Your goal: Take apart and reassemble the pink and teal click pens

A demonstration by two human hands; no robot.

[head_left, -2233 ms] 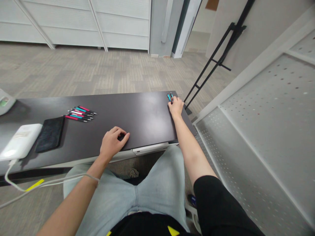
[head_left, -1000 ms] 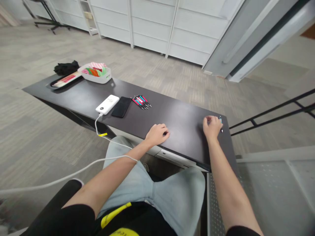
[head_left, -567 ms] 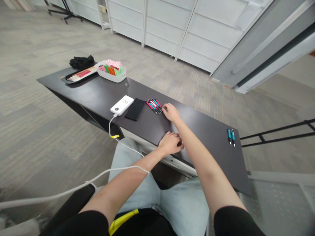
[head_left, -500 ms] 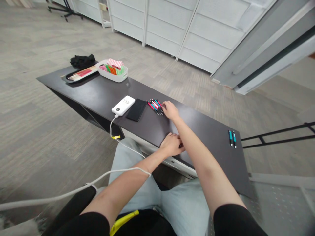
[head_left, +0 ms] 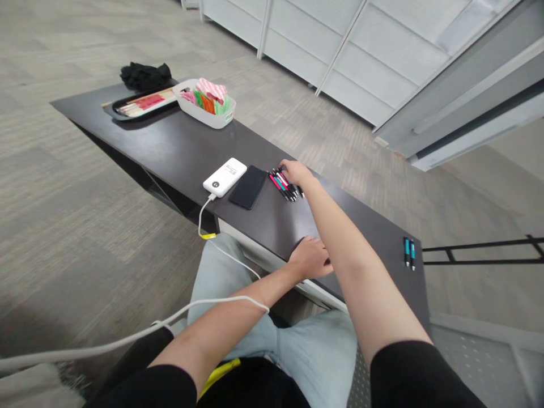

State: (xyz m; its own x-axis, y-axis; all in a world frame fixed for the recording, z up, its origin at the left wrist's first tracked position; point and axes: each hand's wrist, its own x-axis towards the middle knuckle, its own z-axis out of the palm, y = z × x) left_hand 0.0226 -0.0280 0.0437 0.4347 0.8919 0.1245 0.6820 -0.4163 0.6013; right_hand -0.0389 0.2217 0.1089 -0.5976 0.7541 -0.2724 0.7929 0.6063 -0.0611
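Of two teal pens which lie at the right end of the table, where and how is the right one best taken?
I would pinch the right teal pen across its mid-barrel, from above and slightly from the right. It lies flat and slim, its tip toward the person; the left teal pen lies close beside it, so the outer side probably gives a finger more room.

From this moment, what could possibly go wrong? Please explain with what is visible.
1. The right hand is at the closely packed pens; its fingers might push some out of line.
2. The white cable, plugged into the white power bank, lies over the left forearm; moving that arm could tug it.
3. Two teal-and-black pens lie near the table's end; a careless sweep might knock them off.
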